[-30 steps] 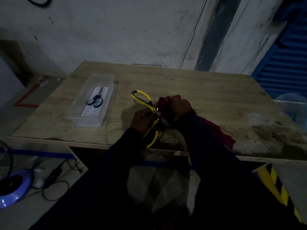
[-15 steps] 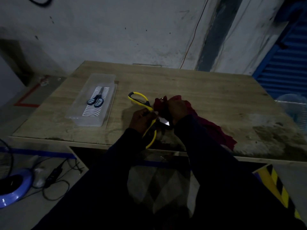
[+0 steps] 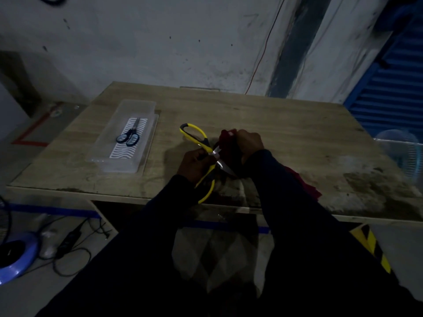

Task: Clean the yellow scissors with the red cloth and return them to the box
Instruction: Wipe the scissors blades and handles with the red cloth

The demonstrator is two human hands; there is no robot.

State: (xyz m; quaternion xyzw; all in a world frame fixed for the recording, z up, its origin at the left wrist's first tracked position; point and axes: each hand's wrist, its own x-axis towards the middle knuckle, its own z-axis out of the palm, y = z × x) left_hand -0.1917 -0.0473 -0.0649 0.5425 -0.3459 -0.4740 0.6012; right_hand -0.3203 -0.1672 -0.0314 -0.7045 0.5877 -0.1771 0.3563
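The left hand [image 3: 194,164] is closed around the scissors [image 3: 202,156] near the pivot, gripping the lower yellow handle, whose loop curves down past the wrist toward the near edge of the counter [image 3: 274,124]. The scissors are spread open: the other handle loop angles up and to the left, clear of both hands, and a short stretch of bright blade shows just right of the pivot. The right hand [image 3: 248,144] is clenched on the cloth [image 3: 229,145], pressing a bunched fold of it against the blades, so the blade tips are hidden inside the fabric. The rest of the cloth trails to the right behind the right sleeve and lies on the counter near its front edge.

The box [image 3: 123,138], clear plastic and long, sits on the counter well to the left of the hands, resting on what looks like its lid. Inside it lies a smaller pair of blue scissors [image 3: 129,137] on a wavy-patterned liner. The scene is dim, and finger detail on both hands is hard to make out.
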